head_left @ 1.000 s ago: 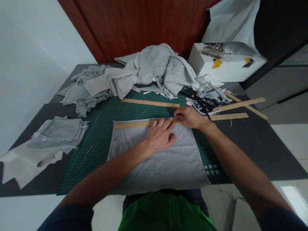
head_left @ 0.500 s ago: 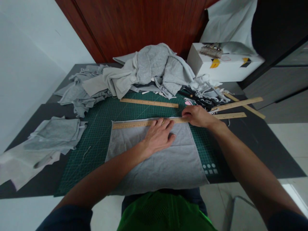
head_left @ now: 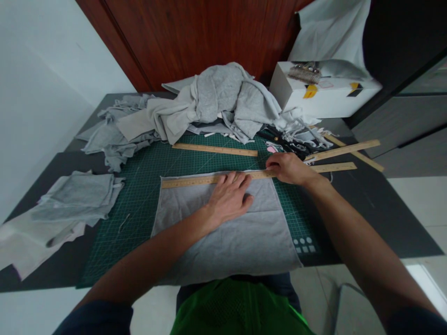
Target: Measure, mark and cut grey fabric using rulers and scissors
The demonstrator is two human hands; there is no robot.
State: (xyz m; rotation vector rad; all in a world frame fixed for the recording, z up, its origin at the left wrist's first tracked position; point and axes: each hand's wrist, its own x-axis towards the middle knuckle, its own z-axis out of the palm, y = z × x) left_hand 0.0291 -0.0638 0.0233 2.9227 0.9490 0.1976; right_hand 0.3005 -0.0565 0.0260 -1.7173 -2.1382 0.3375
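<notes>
While my left hand (head_left: 230, 197) lies palm down across the wooden ruler (head_left: 188, 181) and the grey cloth (head_left: 244, 237), its fingers are slightly spread, with the fingertips over the ruler and the palm and thumb lower on the fabric. The ruler runs crosswise along the cloth's far edge, its left end close to the far left corner; it passes under my left fingers, shows between my two hands, and a length in line with it comes out beyond my right hand (head_left: 288, 168). That hand is at the ruler just past the cloth's far right corner, its fingers curled and the thumb side down by the wood; whether they pinch anything between them I cannot tell. The cloth is spread on the green cutting mat (head_left: 139, 195), its near edge reaching me at the table edge. Past the ruler a shorter ruler (head_left: 214, 149) lies on the mat, in front of the heap of grey fabric (head_left: 223, 97). Two more wooden strips (head_left: 344, 150) cross to the right of my right hand, beside a tangle of scraps (head_left: 303, 135), with the white box (head_left: 321, 100) behind. Over on my left sits a stack of cut pieces (head_left: 82, 190).
</notes>
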